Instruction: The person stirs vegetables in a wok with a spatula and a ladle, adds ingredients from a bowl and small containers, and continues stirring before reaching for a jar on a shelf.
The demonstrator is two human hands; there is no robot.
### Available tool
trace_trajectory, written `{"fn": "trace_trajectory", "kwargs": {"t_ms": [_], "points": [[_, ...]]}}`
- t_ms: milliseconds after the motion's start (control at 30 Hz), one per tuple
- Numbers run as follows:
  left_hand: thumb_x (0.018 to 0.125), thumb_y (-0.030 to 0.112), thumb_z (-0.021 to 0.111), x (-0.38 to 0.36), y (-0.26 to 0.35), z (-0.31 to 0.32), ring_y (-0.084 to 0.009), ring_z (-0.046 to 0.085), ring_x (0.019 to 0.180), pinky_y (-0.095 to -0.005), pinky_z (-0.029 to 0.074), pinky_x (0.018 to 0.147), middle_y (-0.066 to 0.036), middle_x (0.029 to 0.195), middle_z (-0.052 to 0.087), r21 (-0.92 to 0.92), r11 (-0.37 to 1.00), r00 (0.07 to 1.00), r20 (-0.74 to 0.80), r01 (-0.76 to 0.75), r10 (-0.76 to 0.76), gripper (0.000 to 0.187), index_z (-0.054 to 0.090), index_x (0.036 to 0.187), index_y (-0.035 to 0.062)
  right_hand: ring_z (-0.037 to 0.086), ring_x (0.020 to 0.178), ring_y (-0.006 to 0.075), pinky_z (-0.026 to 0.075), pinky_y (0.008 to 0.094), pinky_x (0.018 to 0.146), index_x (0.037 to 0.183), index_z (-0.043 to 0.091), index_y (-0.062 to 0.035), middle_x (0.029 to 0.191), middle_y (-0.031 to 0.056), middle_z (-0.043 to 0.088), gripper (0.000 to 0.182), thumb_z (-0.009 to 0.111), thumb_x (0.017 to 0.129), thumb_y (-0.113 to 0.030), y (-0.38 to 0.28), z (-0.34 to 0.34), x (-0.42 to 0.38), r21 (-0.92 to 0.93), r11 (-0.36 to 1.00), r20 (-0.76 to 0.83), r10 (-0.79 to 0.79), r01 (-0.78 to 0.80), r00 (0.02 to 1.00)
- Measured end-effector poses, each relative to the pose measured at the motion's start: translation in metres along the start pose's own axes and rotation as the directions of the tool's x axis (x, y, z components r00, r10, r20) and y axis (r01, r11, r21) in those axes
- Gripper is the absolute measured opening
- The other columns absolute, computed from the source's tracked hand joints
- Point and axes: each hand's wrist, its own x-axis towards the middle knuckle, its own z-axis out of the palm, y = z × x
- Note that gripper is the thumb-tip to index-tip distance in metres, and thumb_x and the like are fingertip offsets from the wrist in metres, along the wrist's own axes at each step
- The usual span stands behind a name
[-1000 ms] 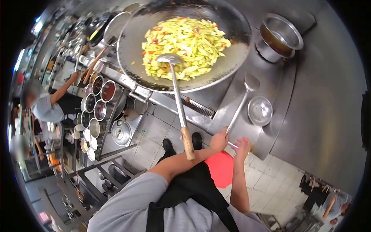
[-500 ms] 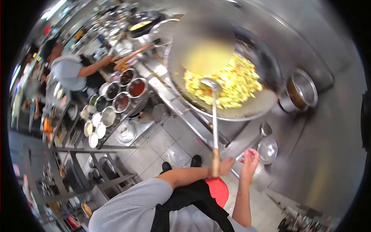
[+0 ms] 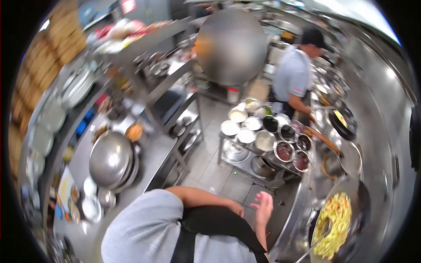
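My left hand point(image 3: 237, 209) is in front of the black apron point(image 3: 215, 221), with its fingers curled in and no object visible in them. Just to its right, my right hand point(image 3: 263, 205) is raised, fingers apart and holding nothing. Over at the lower right, a large wok point(image 3: 360, 206) contains chopped yellow food point(image 3: 335, 219) with reddish bits. A ladle point(image 3: 326, 228) lies with its bowl in that food, its shaft running out of the bottom of the view. Neither hand touches the ladle.
A cart of seasoning pots point(image 3: 265, 141) stands ahead. Beyond it, a co-worker point(image 3: 293, 74) in a grey shirt works at the stoves, near a smaller wok point(image 3: 344, 125). A steel counter point(image 3: 151, 164) on the left bears stacked metal bowls point(image 3: 112, 160). A blurred disc covers the upper middle.
My view has swung left, so the wok has shifted to the lower right, and the left counter has appeared. My left hand is now farther from the ladle's handle.
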Motion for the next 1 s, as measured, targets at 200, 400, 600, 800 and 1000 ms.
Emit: {"fn": "trace_trajectory", "kwargs": {"t_ms": [200, 400, 600, 800, 1000], "points": [[0.086, 0.022, 0.068, -0.1, -0.059, 0.005, -0.026, 0.07, 0.082, -0.0434, 0.052, 0.073, -0.01, 0.085, 0.073, -0.206, 0.977, 0.675, -0.714, 0.053, -0.187, 0.014, 0.071, 0.091, 0.0086, 0.06, 0.086, 0.0131, 0.056, 0.0299, 0.066, 0.12, 0.059, -0.0078, 0.103, 0.0041, 0.063, 0.023, 0.06, 0.103, -0.023, 0.034, 0.137, 0.06, -0.133, 0.983, 0.504, 0.175, -0.124, 0.846], [0.085, 0.027, 0.071, -0.193, -0.036, 0.041, -0.0371, 0.069, 0.092, -0.0508, 0.052, 0.073, -0.015, 0.092, 0.072, -0.617, 0.765, 0.044, -0.772, 0.184, -0.634, 0.018, 0.071, 0.095, 0.0122, 0.061, 0.084, 0.0136, 0.056, 0.031, 0.066, 0.123, 0.057, -0.0092, 0.104, 0.0043, 0.064, 0.026, 0.063, 0.1, -0.02, 0.1, 0.231, 0.118, -0.437, 0.882, 0.694, 0.456, -0.177, 0.557], [0.088, 0.027, 0.07, -0.283, -0.032, 0.088, -0.0315, 0.07, 0.087, -0.0445, 0.055, 0.078, -0.014, 0.095, 0.072, -0.653, 0.754, -0.335, -0.697, -0.071, -0.634, 0.023, 0.069, 0.097, 0.0055, 0.061, 0.078, 0.0139, 0.056, 0.0291, 0.06, 0.124, 0.059, -0.0045, 0.104, 0.0074, 0.066, 0.034, 0.068, 0.095, -0.018, 0.155, 0.353, 0.124, -0.508, 0.86, 0.849, 0.488, 0.056, 0.204], [0.102, 0.034, 0.062, -0.379, 0.008, 0.177, -0.0147, 0.067, 0.088, -0.03, 0.054, 0.081, -0.005, 0.104, 0.066, -0.315, 0.411, -0.35, -0.234, -0.855, -0.907, 0.028, 0.059, 0.118, 0.0111, 0.069, 0.09, 0.0351, 0.058, 0.0432, 0.08, 0.141, 0.054, -0.0094, 0.107, 0.0211, 0.066, 0.06, 0.075, 0.086, -0.019, 0.232, 0.569, 0.086, -0.282, 0.794, 0.959, 0.234, 0.538, 0.158], [0.104, 0.026, 0.059, -0.407, 0.043, 0.195, -0.0135, 0.066, 0.093, -0.0281, 0.053, 0.087, -0.007, 0.112, 0.067, -0.436, 0.321, -0.097, -0.462, -0.841, -0.881, 0.026, 0.058, 0.122, 0.0062, 0.057, 0.116, 0.0449, 0.048, 0.0453, 0.101, 0.134, 0.057, -0.0054, 0.119, 0.0253, 0.059, 0.064, 0.084, 0.08, -0.029, 0.274, 0.677, 0.043, -0.164, 0.468, 0.98, -0.026, 0.869, 0.198]]}}
